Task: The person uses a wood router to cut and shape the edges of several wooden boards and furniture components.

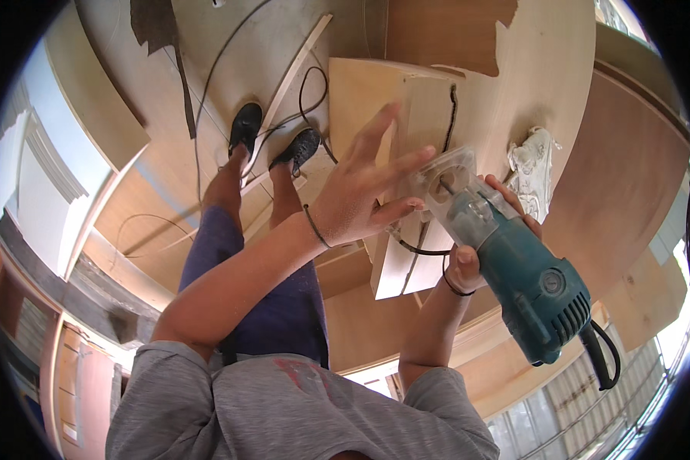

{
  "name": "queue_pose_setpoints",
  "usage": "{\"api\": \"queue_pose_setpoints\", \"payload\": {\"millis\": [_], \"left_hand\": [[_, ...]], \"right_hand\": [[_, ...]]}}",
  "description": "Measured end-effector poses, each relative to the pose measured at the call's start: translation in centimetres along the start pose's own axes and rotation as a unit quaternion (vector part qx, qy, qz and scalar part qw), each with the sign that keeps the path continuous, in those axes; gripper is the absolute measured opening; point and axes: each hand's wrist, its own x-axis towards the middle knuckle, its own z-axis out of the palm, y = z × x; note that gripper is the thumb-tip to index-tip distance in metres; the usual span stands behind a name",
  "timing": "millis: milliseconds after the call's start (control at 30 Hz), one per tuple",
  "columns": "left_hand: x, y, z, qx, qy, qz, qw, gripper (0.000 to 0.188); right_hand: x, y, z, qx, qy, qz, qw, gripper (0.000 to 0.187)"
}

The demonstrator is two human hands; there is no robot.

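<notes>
A teal trim router (533,287) with a clear plastic base (441,180) is tilted up in front of me, its bit showing in the base opening. My right hand (465,266) is wrapped round the router, thumb on one side and fingertips on the other. Beside the base, my left hand (368,180) has its fingers spread and holds nothing; whether a fingertip touches the plastic, I cannot tell. Beyond the router lies a pale wooden panel (422,115) with a dark, narrow slot (451,115) along it.
A crumpled clear plastic bag (533,172) lies on the wood to the right. Black cable (211,84) and a thin wooden strip (291,77) are on the floor near my feet. Plywood sheets (92,100) stand at the left. A torn brown sheet piece (452,34) is at the far side.
</notes>
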Motion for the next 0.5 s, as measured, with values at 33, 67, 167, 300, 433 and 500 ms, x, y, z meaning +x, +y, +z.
{"api": "queue_pose_setpoints", "payload": {"millis": [33, 67, 167, 300, 433, 500], "left_hand": [[0.2, -0.4, 0.0, -0.019, 0.001, 0.008, 1.000, 0.063], [0.3, -0.7, 0.1, -0.038, 0.001, 0.017, 0.999, 0.061], [0.4, -1.2, 0.5, -0.064, 0.020, 0.024, 0.997, 0.059], [0.8, -1.8, 0.6, -0.082, 0.033, 0.019, 0.996, 0.054], [1.3, -1.8, 0.9, -0.111, 0.045, 0.011, 0.993, 0.051], [1.4, -1.7, 0.8, -0.109, 0.047, 0.003, 0.993, 0.049]], "right_hand": [[0.0, 0.0, 0.5, 0.003, 0.011, 0.015, 1.000, 0.092], [0.0, 0.1, 0.9, 0.006, 0.022, 0.031, 0.999, 0.092], [0.3, 0.4, 1.2, 0.000, 0.017, 0.007, 1.000, 0.091], [1.1, 1.0, 0.6, 0.048, -0.034, 0.035, 0.998, 0.088], [1.5, 1.2, 0.5, 0.075, -0.030, 0.053, 0.995, 0.088], [1.6, 1.3, 0.8, 0.093, -0.024, 0.058, 0.994, 0.088]]}}
